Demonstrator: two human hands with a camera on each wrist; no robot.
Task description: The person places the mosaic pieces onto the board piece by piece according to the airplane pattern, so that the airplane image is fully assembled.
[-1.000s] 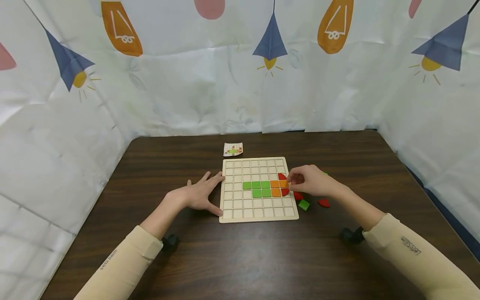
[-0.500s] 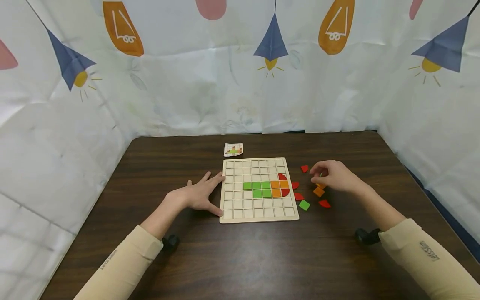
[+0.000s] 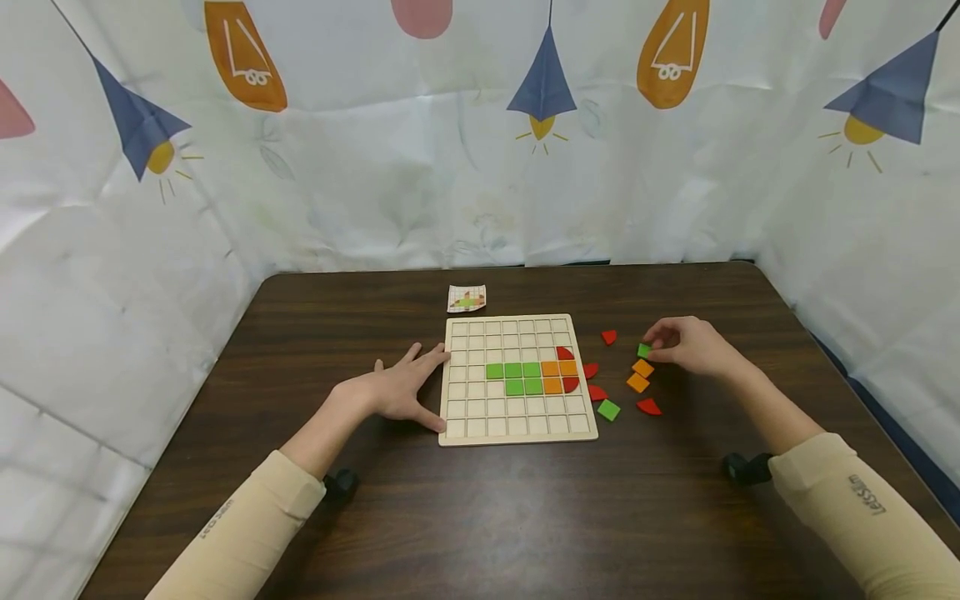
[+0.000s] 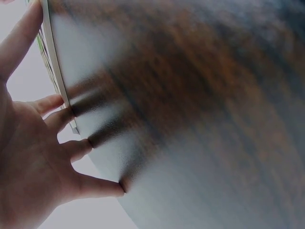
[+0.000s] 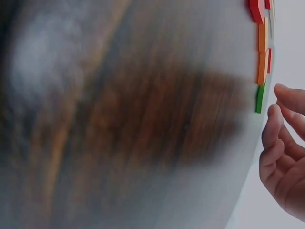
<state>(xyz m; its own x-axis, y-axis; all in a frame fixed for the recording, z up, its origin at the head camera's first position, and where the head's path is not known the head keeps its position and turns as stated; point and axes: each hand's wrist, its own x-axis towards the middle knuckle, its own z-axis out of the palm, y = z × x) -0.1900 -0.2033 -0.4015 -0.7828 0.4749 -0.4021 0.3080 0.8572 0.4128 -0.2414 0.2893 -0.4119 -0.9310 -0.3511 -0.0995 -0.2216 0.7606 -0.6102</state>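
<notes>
A pale wooden grid board [image 3: 480, 414] lies in the middle of the table, bearing green, orange and red tiles. My left hand [image 3: 397, 390] is spread along its left edge, with thumb and fingertips at the rim; the left wrist view shows straight, parted fingers [image 4: 102, 186]. My right hand [image 3: 693, 346] is right of the board, its thumb and index finger beside a green square tile [image 3: 644, 351]. In the right wrist view a gap shows between those fingertips, next to the green tile [image 5: 260, 98]; whether they touch it is unclear.
Two orange square tiles [image 3: 638, 382] lie just nearer than the green one. Several red curved pieces [image 3: 648, 407] and another green square [image 3: 608, 410] are scattered by the board's right edge. A small pattern card [image 3: 467, 299] lies behind the board.
My right hand has moved from the board's right edge out to the green square tile, uncovering loose pieces. My left hand stays at the board's left edge.
</notes>
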